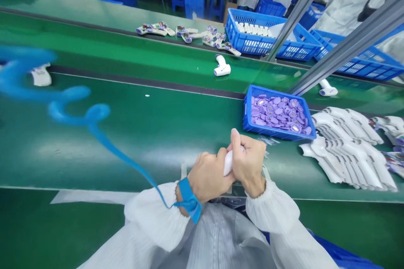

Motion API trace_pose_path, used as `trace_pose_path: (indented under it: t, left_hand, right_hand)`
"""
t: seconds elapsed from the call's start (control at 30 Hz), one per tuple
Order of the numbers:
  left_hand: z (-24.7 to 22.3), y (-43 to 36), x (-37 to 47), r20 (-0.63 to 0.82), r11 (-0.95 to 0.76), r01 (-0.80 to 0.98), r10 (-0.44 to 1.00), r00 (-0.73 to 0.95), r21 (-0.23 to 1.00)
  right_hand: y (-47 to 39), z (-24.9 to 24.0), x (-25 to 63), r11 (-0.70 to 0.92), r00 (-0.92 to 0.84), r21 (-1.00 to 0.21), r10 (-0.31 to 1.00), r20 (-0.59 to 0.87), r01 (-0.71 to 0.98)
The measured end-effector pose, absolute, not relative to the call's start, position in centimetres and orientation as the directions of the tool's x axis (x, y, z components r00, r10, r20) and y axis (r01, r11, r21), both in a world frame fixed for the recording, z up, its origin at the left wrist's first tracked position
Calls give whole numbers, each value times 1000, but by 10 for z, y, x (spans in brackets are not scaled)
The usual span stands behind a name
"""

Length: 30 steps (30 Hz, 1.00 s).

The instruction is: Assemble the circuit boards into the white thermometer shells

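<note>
Both hands are closed together around a white plastic thermometer-gun housing (228, 163), close to the near edge of the green bench. Only a smooth strip of the housing shows; the rest is hidden by the fingers. My left hand (206, 174) wraps it from the left and wears a blue wrist strap (188, 201) with a coiled cord. My right hand (249, 157) grips it from the right, its thumb pointing up over the top. Just beyond my right hand stands a blue bin (279, 131) of purple oval parts (277, 111).
White housing shells (353, 159) lie in rows at the right. A finished-looking white thermometer gun (222, 67) rests on the green conveyor (126, 54). Opened units with circuit boards (154, 29) and a blue crate (252, 44) line the far ledge. A metal post (299, 12) slants up; co-workers are behind.
</note>
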<state>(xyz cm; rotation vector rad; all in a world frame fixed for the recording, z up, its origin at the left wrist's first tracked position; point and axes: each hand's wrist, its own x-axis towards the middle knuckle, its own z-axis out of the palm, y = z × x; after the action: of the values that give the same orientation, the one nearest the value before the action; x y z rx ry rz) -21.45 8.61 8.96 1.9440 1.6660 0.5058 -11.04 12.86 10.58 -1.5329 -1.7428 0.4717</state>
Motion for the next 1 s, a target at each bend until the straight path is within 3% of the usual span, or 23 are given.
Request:
trace_pose_path:
  t: [0.17,0.23,0.3,0.37,0.43,0.5,0.57,0.6,0.67,0.73,0.8,0.9,1.0]
  left_hand:
    - [102,85,-245,-160,13,690,976,149,724]
    - [106,83,-272,-165,31,692,978,127,721]
    - [105,83,-295,-113,12,729,990,90,684]
    - [103,84,-304,-11,-65,803,996,89,593]
    - [99,90,-298,91,-186,893,982,163,409]
    - [98,98,-284,110,-259,944,964,241,204]
    - [99,106,-271,87,-240,960,969,230,142]
    - [100,109,-267,83,-191,962,981,178,197]
    - [104,112,-266,50,-44,892,998,24,449]
    - [110,112,-272,-51,105,683,994,-99,723]
    - [115,111,-277,-159,180,455,984,-85,872]
    - [122,109,-273,-186,167,369,982,17,914]
    - [126,111,-258,-110,71,538,993,41,840]
  right_hand:
    - [161,113,-77,253,-116,-721,965,236,645]
    - [192,114,-47,245,-116,-651,965,235,718]
    - [231,113,-19,292,-169,-500,946,276,815]
    - [267,108,-2,329,-238,-424,937,255,844]
    - [294,101,2,367,-306,-403,929,209,838]
    - [310,94,-5,391,-353,-391,920,168,833]
    - [318,87,-13,389,-360,-388,921,148,835]
    - [319,85,-16,382,-351,-391,924,150,837]
    - [319,84,-16,364,-319,-410,931,175,836]
    - [315,87,-11,342,-272,-447,938,213,827]
    - [304,96,-6,320,-220,-505,943,248,802]
    - [269,116,-8,320,-211,-618,946,245,719]
    - [219,137,-23,250,-278,-846,952,126,472]
